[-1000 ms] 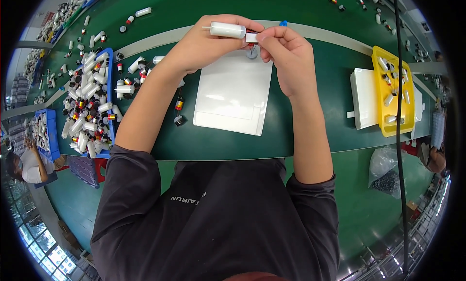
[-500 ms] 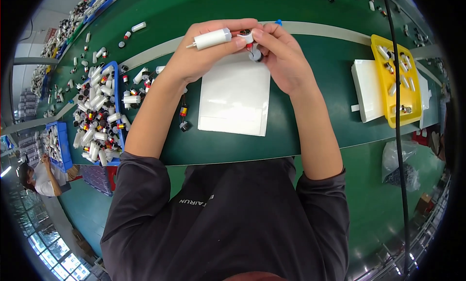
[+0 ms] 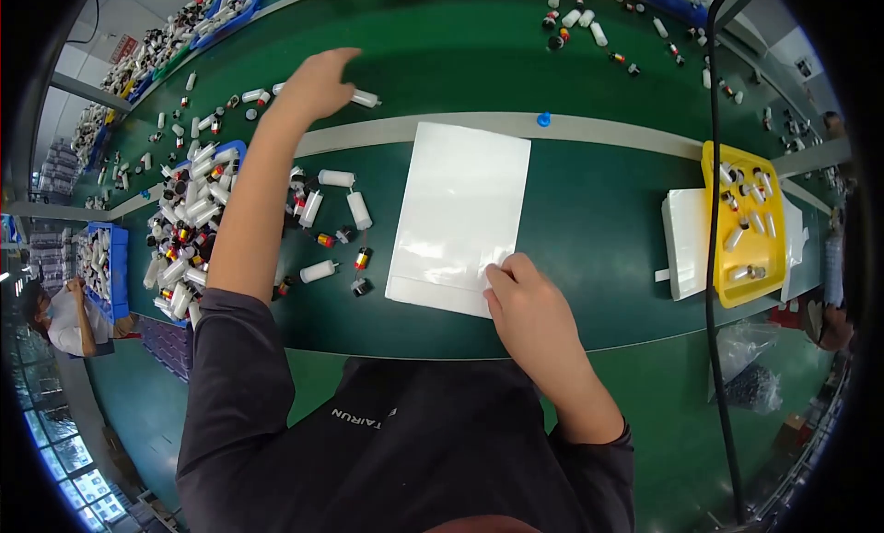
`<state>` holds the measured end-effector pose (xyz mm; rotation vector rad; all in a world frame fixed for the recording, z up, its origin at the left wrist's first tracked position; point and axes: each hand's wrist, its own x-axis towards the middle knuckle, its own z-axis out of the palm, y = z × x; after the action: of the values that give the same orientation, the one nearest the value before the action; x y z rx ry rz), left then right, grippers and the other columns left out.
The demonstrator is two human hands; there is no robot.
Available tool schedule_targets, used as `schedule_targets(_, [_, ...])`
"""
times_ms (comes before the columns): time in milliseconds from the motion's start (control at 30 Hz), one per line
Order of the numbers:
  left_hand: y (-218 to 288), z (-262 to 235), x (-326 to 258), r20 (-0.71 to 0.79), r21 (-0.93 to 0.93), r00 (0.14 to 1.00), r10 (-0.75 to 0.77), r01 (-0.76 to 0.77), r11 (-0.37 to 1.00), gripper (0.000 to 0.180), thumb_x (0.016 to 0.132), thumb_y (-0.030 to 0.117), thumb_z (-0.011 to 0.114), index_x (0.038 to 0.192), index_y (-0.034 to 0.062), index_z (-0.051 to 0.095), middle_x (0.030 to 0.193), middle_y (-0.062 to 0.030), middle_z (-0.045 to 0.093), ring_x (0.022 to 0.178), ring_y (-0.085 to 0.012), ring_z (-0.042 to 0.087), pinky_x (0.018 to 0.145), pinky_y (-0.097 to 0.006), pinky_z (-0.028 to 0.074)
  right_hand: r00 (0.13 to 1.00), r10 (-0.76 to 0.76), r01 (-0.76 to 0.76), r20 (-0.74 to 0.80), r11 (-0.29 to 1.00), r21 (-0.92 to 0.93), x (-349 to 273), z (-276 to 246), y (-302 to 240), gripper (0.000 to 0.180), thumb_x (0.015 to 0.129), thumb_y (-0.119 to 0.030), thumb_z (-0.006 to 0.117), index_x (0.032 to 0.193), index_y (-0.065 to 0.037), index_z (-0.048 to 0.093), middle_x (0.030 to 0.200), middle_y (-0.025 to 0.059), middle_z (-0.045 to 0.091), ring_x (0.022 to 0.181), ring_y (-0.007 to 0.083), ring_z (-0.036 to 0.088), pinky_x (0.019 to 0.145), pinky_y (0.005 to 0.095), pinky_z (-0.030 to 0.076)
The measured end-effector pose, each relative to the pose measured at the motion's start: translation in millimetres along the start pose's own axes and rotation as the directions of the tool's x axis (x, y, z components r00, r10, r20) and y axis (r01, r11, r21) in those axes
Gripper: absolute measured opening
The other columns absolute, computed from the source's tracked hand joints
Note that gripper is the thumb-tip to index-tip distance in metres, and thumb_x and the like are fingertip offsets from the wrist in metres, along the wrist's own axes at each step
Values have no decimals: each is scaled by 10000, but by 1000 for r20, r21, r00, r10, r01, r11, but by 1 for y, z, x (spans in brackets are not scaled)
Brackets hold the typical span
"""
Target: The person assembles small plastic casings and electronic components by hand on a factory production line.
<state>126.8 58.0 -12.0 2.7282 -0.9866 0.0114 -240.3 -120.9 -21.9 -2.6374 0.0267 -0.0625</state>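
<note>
Over the green belt, my left hand (image 3: 322, 83) reaches to the far left, thumb and fingers apart with nothing held. Beside its thumb lies a white cylinder part (image 3: 366, 98) with a clear cap end. My right hand (image 3: 532, 307) is at the near right corner of a flat glossy white plastic bag (image 3: 460, 210), fingers curled and pinching its edge. Left of the bag lie loose white cylinders (image 3: 358, 210), a red-and-yellow part (image 3: 362, 258) and a black-and-grey cap part (image 3: 361, 287) on the dark green table.
A blue bin (image 3: 241, 151) heaped with similar parts stands at the left, partly behind my left forearm. At the right, a yellow tray (image 3: 778, 257) holds several parts beside white sheets (image 3: 689, 247). A black cable (image 3: 715, 164) hangs there. A blue pushpin-like knob (image 3: 543, 119) sits on the pale rail.
My hands have separated. The left one let go of the white cylinder assembly and moved left over the belt. The right one came down to the bag's near corner. The view has shifted.
</note>
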Motion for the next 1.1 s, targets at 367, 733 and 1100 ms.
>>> schedule_targets(367, [176, 109, 159, -142, -507, 988, 66, -130, 852, 568, 875, 452, 708, 1279, 58, 644, 1211, -161, 680, 1090, -310, 669, 932, -402, 531, 998, -27, 30, -51, 998, 56, 13, 4, 0, 250, 785, -70, 749, 879, -18, 523, 883, 155, 552, 831, 359, 610, 728, 438, 520])
schedule_targets(733, [146, 53, 115, 296, 27, 947, 128, -142, 990, 506, 716, 460, 768, 1091, 125, 709, 1051, -110, 720, 983, -310, 685, 865, -408, 552, 889, 189, 39, -417, 876, 480, -5, -10, 49, 192, 839, -6, 720, 929, -25, 551, 864, 115, 614, 680, 216, 616, 616, 319, 504])
schedule_targets(1100, [152, 103, 107, -79, -107, 905, 418, -424, 899, 375, 935, 349, 637, 1260, 164, 663, 1229, -60, 667, 1163, -296, 603, 969, -420, 496, 790, 70, 294, -609, 828, 477, 21, -4, 35, 178, 799, 82, 720, 914, -11, 620, 902, 103, 658, 713, 159, 617, 648, 270, 501])
